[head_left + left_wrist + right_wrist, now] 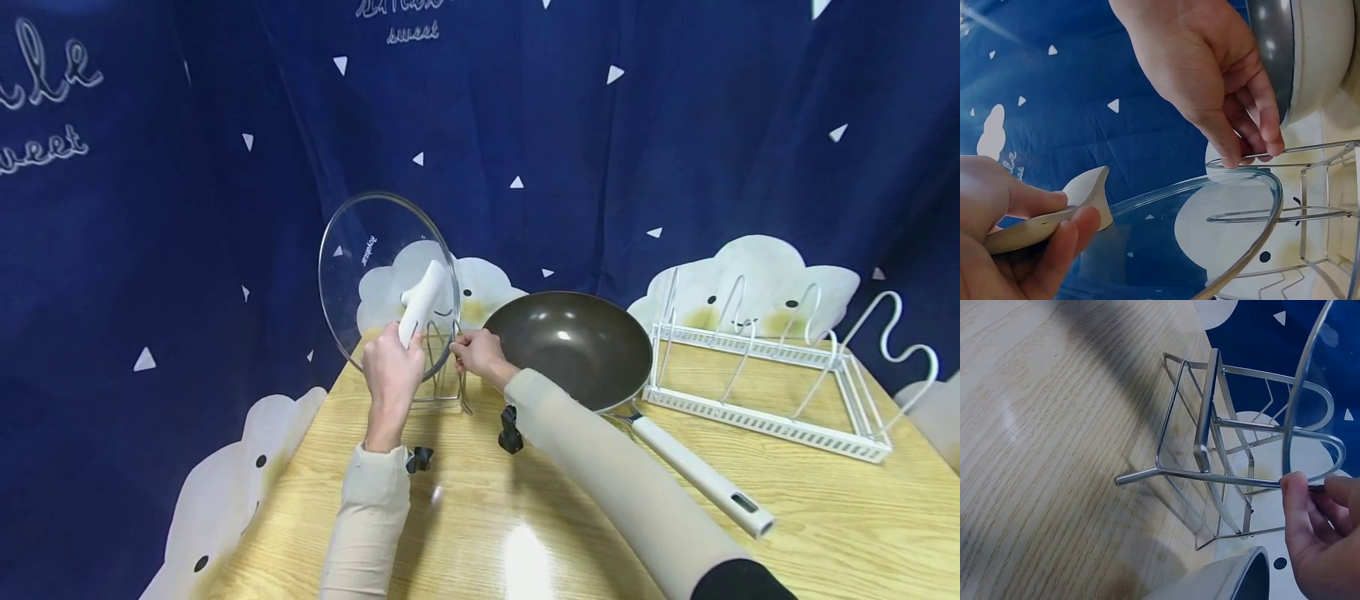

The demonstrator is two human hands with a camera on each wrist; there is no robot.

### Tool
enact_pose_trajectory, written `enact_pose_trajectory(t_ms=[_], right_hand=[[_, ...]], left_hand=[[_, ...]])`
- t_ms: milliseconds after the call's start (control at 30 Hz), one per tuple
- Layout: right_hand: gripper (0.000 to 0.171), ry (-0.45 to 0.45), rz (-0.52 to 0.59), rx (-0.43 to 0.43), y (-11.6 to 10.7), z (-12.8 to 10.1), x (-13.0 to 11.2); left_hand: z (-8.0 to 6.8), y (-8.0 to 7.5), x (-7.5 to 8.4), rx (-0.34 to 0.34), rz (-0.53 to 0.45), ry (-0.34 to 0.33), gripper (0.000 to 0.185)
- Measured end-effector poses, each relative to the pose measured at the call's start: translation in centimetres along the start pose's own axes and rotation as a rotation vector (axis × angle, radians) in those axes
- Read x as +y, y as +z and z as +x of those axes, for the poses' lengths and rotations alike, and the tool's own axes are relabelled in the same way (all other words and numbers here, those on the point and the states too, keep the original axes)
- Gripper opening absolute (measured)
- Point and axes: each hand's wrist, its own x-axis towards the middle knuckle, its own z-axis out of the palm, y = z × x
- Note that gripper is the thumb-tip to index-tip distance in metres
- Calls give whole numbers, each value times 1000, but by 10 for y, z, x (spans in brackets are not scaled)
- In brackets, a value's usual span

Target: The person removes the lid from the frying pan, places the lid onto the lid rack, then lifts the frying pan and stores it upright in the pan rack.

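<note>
While my left hand [392, 367] grips the glass lid [386, 275] by its handle, my right hand [480, 354] pinches the wire stand [1222, 462], seemingly to steady it.

right hand [1325, 540] — fingers [1291, 500] pinch wire rack [1210, 469] | glass lid [1304, 387] edge above

Bright overhead light, tabletop [525, 542] glare, fisheye edges

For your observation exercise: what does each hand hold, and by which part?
The left hand grips the glass lid by its white handle. The right hand pinches a top wire of the metal rack.
</note>
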Motion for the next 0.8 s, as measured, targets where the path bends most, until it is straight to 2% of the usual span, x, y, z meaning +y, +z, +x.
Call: enact_pose_trajectory(t_ms=[367, 600, 800], right_hand=[[19, -16, -28, -19, -1, 0, 3], [20, -28, -44, -12, -2, 0, 2], [18, -4, -8, -19, -1, 1, 2]], left_hand=[[-4, 11, -9, -60, 37, -29, 23], [-4, 15, -11, -68, 53, -19, 23], [-6, 19, -16, -88, 48, -41, 23]])
